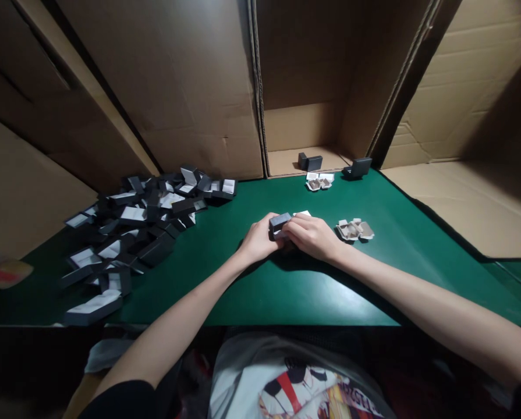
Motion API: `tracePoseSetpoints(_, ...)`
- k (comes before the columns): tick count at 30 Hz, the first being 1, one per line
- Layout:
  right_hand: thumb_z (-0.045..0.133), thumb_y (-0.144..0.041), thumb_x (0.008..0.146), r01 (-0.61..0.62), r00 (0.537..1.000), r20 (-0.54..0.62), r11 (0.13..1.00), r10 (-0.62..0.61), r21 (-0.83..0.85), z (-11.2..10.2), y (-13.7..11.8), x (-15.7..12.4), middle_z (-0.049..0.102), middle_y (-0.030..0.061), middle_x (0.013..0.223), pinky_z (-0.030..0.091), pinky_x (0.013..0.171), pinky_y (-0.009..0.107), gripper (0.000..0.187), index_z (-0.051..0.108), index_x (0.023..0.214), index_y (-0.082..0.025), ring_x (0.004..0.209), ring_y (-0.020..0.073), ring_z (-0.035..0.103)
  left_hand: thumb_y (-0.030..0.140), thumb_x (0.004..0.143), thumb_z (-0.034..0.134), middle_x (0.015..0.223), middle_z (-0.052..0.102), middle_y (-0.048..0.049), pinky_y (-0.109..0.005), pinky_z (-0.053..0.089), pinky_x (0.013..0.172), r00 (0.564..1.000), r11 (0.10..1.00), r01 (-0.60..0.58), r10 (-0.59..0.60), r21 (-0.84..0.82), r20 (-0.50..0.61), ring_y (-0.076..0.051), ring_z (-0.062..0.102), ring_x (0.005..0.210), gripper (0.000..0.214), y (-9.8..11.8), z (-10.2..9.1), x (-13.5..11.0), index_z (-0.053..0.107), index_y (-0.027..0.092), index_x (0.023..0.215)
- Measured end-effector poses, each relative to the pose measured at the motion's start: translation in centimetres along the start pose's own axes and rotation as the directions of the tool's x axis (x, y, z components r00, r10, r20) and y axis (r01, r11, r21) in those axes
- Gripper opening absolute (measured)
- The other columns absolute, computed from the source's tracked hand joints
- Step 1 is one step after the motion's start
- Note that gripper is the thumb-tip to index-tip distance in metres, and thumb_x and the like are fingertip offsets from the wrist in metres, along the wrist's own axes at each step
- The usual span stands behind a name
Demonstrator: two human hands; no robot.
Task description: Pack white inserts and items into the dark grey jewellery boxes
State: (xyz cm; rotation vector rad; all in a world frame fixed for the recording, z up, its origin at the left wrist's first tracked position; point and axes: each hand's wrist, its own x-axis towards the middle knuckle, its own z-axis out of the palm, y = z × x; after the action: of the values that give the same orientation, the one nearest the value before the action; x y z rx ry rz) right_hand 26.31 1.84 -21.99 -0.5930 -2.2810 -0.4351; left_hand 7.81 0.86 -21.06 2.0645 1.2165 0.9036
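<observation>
Over the middle of the green table, my left hand (259, 240) is wrapped round a small dark grey box (280, 220) with a pale inner edge. My right hand (311, 234) comes in from the other side, its fingers curled against the box's right side and front. A white piece (302, 214) shows just behind my right fingers; whether it belongs to the box I cannot tell. To the right of my right hand lies a pale folded insert (355, 230) with hollows. Another pale insert (319, 181) lies farther back.
A heap of dark boxes (155, 233), many open with white insides, covers the left of the green table (251, 302). Several dark boxes (315, 163) stand at the back, by a large open cardboard box (304, 128). Cardboard (470, 203) lies along the right edge.
</observation>
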Motion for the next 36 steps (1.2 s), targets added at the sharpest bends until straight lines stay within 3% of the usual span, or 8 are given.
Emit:
tracePoseSetpoints(9, 0.05, -0.012, 0.085, -0.019, 0.998, -0.06, 0.986, 0.009, -0.167, -0.6, -0.3, 0.3, 0.053, 0.001, 0.066, 0.023, 0.052, 0.027, 0.017, 0.049, 0.068, -0.013, 0.07, 0.0132, 0.038, 0.01, 0.062, 0.069, 0.076, 0.056, 0.0046, -0.023, 0.036, 0.056, 0.99, 0.977, 0.126, -0.113, 0.169, -0.087, -0.02, 0.055, 0.069, 0.042, 1.1, 0.5, -0.2, 0.051, 0.021, 0.099)
tracePoseSetpoints(13, 0.047, -0.013, 0.087, 0.05, 0.998, -0.04, 0.989, -0.056, -0.136, -1.1, -0.5, 0.3, 0.061, -0.0001, 0.085, 0.026, 0.053, 0.025, 0.016, 0.058, 0.076, -0.016, 0.082, 0.0126, 0.042, 0.011, 0.065, 0.069, 0.077, 0.056, 0.0044, -0.022, 0.036, 0.057, 0.983, 0.98, 0.096, -0.066, 0.172, -0.174, -0.019, 0.055, 0.069, 0.038, 0.7, 0.8, -0.3, 0.049, 0.02, 0.097)
tracePoseSetpoints(15, 0.048, -0.014, 0.088, 0.07, 0.994, -0.075, 0.992, -0.078, -0.106, -1.5, -0.8, 0.4, 0.061, 0.0013, 0.096, 0.028, 0.055, 0.023, 0.015, 0.061, 0.082, -0.017, 0.084, 0.0121, 0.043, 0.013, 0.066, 0.072, 0.078, 0.057, 0.0038, -0.022, 0.036, 0.057, 0.985, 0.984, 0.083, -0.057, 0.159, -0.164, -0.019, 0.056, 0.071, 0.038, 0.4, 0.6, -0.2, 0.048, 0.019, 0.096)
tracePoseSetpoints(18, 0.049, -0.014, 0.086, 0.089, 0.989, -0.112, 0.993, -0.097, -0.075, -1.8, -1.2, 0.6, 0.06, 0.0041, 0.092, 0.028, 0.054, 0.023, 0.015, 0.062, 0.08, -0.016, 0.078, 0.0117, 0.043, 0.016, 0.067, 0.074, 0.079, 0.057, 0.0033, -0.022, 0.036, 0.057, 0.991, 0.983, 0.08, -0.06, 0.165, -0.122, -0.02, 0.056, 0.074, 0.041, 0.2, 0.3, -0.1, 0.048, 0.019, 0.097)
tracePoseSetpoints(21, 0.045, -0.011, 0.085, 0.151, 0.988, -0.017, 0.988, -0.152, -0.04, -1.7, -1.0, 0.6, 0.06, 0.0036, 0.085, 0.029, 0.055, 0.025, 0.018, 0.062, 0.08, -0.015, 0.076, 0.0129, 0.045, 0.012, 0.067, 0.073, 0.082, 0.057, 0.0025, -0.022, 0.037, 0.06, 0.99, 0.98, 0.101, -0.082, 0.17, -0.115, -0.021, 0.056, 0.077, 0.043, 0.3, 0.1, 0.0, 0.047, 0.019, 0.1)
tracePoseSetpoints(25, 0.041, -0.009, 0.084, 0.088, 0.989, 0.12, 0.996, -0.089, 0.013, -1.1, -0.4, 0.2, 0.063, 0.0025, 0.1, 0.033, 0.059, 0.026, 0.024, 0.064, 0.088, -0.015, 0.082, 0.0134, 0.05, 0.006, 0.067, 0.067, 0.082, 0.055, 0.0009, -0.022, 0.036, 0.057, 0.992, 0.982, 0.117, -0.108, 0.148, -0.061, -0.021, 0.054, 0.073, 0.046, 0.0, 0.0, 0.1, 0.046, 0.019, 0.106)
tracePoseSetpoints(33, 0.044, -0.008, 0.083, 0.067, 0.977, 0.201, 0.998, -0.065, -0.002, -0.8, 0.0, -0.1, 0.057, -0.001, 0.118, 0.034, 0.059, 0.026, 0.025, 0.064, 0.095, -0.017, 0.087, 0.0142, 0.049, 0.005, 0.067, 0.062, 0.081, 0.054, 0.0012, -0.02, 0.034, 0.055, 1.0, 1.0, -0.013, 0.013, -0.012, 0.018, -0.017, 0.049, 0.067, 0.044, -1.6, -0.3, 0.3, 0.046, 0.018, 0.106)
tracePoseSetpoints(36, 0.044, -0.007, 0.082, 0.063, 0.972, 0.227, 0.998, -0.055, -0.029, -0.7, 0.2, -0.1, 0.058, -0.0014, 0.117, 0.029, 0.056, 0.027, 0.027, 0.064, 0.096, -0.019, 0.082, 0.0148, 0.046, 0.004, 0.067, 0.059, 0.08, 0.054, 0.0011, -0.02, 0.033, 0.055, 0.999, 1.0, -0.021, 0.021, 0.009, -0.028, -0.016, 0.05, 0.067, 0.04, -1.5, -0.2, 0.2, 0.047, 0.016, 0.104)
